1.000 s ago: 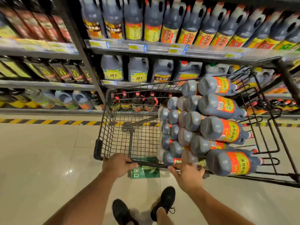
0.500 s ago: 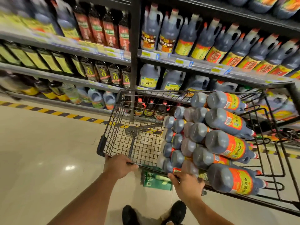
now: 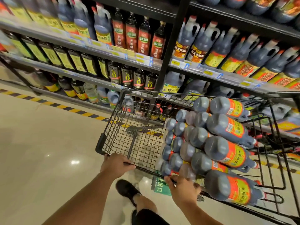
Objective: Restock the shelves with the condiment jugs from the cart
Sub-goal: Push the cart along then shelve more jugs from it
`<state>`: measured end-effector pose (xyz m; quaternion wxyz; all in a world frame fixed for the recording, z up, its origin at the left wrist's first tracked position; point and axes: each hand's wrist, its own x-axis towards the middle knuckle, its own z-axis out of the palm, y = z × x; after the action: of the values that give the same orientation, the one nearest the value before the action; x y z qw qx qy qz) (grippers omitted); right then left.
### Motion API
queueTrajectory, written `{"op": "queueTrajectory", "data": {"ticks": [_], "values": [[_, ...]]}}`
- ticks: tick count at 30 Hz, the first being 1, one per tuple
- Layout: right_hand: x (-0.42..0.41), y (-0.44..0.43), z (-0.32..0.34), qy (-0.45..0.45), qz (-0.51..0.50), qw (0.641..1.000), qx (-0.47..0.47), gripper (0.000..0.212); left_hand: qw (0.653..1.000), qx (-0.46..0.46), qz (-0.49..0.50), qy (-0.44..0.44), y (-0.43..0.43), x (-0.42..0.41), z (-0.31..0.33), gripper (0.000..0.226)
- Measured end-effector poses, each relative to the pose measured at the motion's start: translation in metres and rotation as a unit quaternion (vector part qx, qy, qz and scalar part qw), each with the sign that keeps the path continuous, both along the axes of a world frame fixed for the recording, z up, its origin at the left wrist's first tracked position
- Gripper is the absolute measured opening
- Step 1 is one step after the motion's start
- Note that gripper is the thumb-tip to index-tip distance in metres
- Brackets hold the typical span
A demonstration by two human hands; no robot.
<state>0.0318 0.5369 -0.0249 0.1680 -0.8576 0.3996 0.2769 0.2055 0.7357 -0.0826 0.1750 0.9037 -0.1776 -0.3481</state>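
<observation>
The left hand is curled tight round the near rim of the cart, close to its left corner. The right hand grips the same rim further along, just beside the condiment jugs. Two hands on the rim probably help steer a heavy load. The condiment jugs lie on their sides in a stack along the cart's right side, bottoms facing the person, likely so lots fit. The cart's far edge is near the shelves, so lifting should be short.
</observation>
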Motion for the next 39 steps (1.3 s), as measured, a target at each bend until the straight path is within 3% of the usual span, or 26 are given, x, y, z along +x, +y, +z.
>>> {"op": "queueTrajectory", "data": {"ticks": [11, 24, 30, 36, 39], "values": [[0.072, 0.061, -0.004, 0.005, -0.009, 1.000, -0.001, 0.040, 0.997, 0.039, -0.065, 0.015, 0.053, 0.086, -0.001, 0.041], [0.113, 0.113, 0.000, -0.008, -0.041, 0.999, 0.003, 0.041, 0.999, 0.025, -0.033, 0.035, 0.097, 0.128, 0.004, 0.035], [0.110, 0.118, -0.012, -0.007, -0.060, 0.998, -0.005, 0.045, 0.991, 0.051, -0.112, 0.060, 0.113, 0.134, 0.007, 0.053], [0.119, 0.130, 0.003, 0.041, -0.068, 0.996, -0.039, 0.041, 0.980, -0.041, -0.147, 0.129, 0.133, 0.155, 0.028, 0.048], [0.123, 0.141, 0.010, 0.045, -0.078, 0.992, -0.086, 0.034, 0.979, -0.071, -0.159, 0.110, 0.146, 0.177, 0.041, 0.048]]}}
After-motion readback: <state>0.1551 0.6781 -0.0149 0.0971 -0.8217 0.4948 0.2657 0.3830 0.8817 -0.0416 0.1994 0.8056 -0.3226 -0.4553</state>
